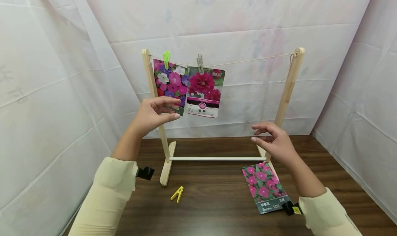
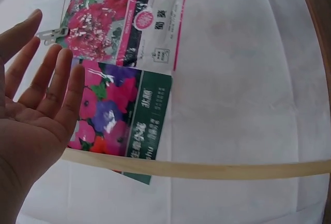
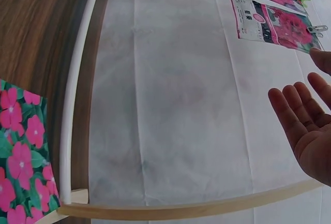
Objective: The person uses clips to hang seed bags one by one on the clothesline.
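Note:
Two flower seed packets hang side by side from a string on a wooden frame. A green clothespin [image 1: 166, 59] holds the petunia packet [image 1: 171, 79], and a grey clothespin [image 1: 200, 63] holds the packet with a dark pink bloom [image 1: 203, 86]. My left hand [image 1: 156, 113] is in front of the petunia packet's lower part, its loosely bent fingers holding nothing. On the right, my right hand [image 1: 274, 141] hovers by the frame's right post, also without anything in it. Below it a third packet with pink flowers [image 1: 263, 186] lies on the table.
A yellow clothespin [image 1: 177, 194] lies on the brown wooden table [image 1: 211, 208] at the front left. The frame has a right post [image 1: 286, 91], a left post [image 1: 152, 81] and a low white crossbar [image 1: 217, 158]. White cloth [image 1: 248, 101] surrounds the back and sides.

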Demonstrator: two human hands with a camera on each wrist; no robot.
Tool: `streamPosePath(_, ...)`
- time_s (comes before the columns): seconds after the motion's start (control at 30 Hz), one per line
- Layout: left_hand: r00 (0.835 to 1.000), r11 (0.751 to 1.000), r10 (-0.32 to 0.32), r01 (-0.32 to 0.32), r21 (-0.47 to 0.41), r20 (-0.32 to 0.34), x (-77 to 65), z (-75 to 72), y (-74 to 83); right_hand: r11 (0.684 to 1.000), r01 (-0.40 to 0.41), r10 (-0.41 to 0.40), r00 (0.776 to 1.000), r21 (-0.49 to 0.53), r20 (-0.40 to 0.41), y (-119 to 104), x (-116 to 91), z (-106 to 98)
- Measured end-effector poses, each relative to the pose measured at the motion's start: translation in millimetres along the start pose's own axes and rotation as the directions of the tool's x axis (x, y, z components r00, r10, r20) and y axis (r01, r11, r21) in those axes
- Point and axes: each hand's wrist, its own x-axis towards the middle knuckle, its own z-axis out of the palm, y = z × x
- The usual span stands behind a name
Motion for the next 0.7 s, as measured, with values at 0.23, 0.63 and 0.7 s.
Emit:
streamPosePath(0.23,1.000,1.000,0.010,-0.010,0.026,-0.008,-11.6,1.2,-15.3,0.998,-0.023,0.023,1.000,-0.052,-0.011,6.2,-12.4,-2.8)
streamPosePath(0.63,1.000,0.996,-0.022,0.021,0.083,0.015,-38.8,5.7,-32.8,0.995,-0.036,0.032,0.999,-0.095,-0.036,14.4,-34.1,-6.7)
streamPosePath(0.7,1.000,0.996,-0.020,0.017,0.090,0.023,-42.8,7.0,-35.5,0.995,-0.036,0.032,0.999,-0.093,-0.039,21.6,-38.5,-7.8)
